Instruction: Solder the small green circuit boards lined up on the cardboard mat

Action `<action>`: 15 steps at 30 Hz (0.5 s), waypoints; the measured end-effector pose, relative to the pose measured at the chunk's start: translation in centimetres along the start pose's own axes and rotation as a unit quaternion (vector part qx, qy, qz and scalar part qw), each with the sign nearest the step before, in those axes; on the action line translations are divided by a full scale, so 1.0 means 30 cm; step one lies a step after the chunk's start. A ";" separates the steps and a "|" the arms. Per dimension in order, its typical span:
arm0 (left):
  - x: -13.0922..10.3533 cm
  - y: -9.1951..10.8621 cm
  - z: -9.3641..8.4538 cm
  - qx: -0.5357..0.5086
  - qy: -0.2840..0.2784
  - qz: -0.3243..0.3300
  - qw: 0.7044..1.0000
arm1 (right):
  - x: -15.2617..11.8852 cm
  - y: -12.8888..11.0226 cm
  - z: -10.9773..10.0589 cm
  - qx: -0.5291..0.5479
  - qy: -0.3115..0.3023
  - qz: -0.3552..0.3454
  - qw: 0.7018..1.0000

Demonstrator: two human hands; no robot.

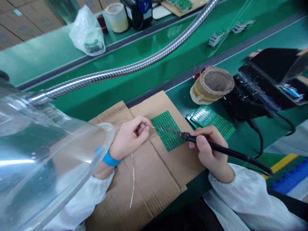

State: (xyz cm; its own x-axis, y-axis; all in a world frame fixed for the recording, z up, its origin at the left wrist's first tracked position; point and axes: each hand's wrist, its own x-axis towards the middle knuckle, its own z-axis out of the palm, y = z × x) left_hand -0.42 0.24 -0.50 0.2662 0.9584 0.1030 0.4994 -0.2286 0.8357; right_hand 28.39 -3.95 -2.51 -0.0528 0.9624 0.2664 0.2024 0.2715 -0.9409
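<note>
A long green workbench point(72, 57) runs across the whole scene, and a big clear hood point(45, 160) on a ribbed metal hose point(144, 62) crowds over its near left end. A flattened sheet of cardboard point(149, 179) lies at the bench's near edge and carries the work. To the right of it, toward the right edge, stands a black soldering station point(262, 86) with a cable trailing down (another person's fingertips show just behind it). Beside the station sits a roll of tape point(211, 85), and in front of that a stack of green boards point(211, 120) rests just off the cardboard's right edge. At the far edge a white plastic bag point(88, 32) slumps beside a second tape roll point(117, 16).

On the cardboard's far right part lies one green circuit board point(167, 130), flat, between the two hands. The right hand point(209, 150) has its fingers wrapped tight, pen-style, around a black soldering iron point(216, 148), whose tip comes down onto the board's upper middle. The left hand point(128, 138), with a blue wrist strap point(109, 158), rests on the cardboard just left of the board; its thumb and forefinger pinch a thin solder wire point(132, 179), the other fingers curled in. The wire's short end points at the iron's tip, and its loose tail runs back across the cardboard toward the near edge.
</note>
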 end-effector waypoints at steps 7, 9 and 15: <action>0.005 0.015 -0.020 -0.013 -0.037 0.048 0.998 | -0.055 -0.002 -0.014 0.013 0.001 0.027 1.000; -0.002 0.015 -0.014 0.027 -0.031 0.054 0.998 | -0.057 0.006 -0.008 0.009 -0.005 0.032 0.999; -0.006 0.014 -0.006 0.058 -0.042 0.067 0.995 | -0.044 0.009 -0.002 -0.021 -0.018 0.019 0.999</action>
State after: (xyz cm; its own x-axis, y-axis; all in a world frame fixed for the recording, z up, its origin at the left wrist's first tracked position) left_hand -0.41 0.02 -0.06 0.4025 0.9015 0.1590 0.5458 -0.3758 0.7489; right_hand 28.59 -5.15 -3.11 -0.0796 0.9718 0.2221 0.2450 0.2350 -0.9406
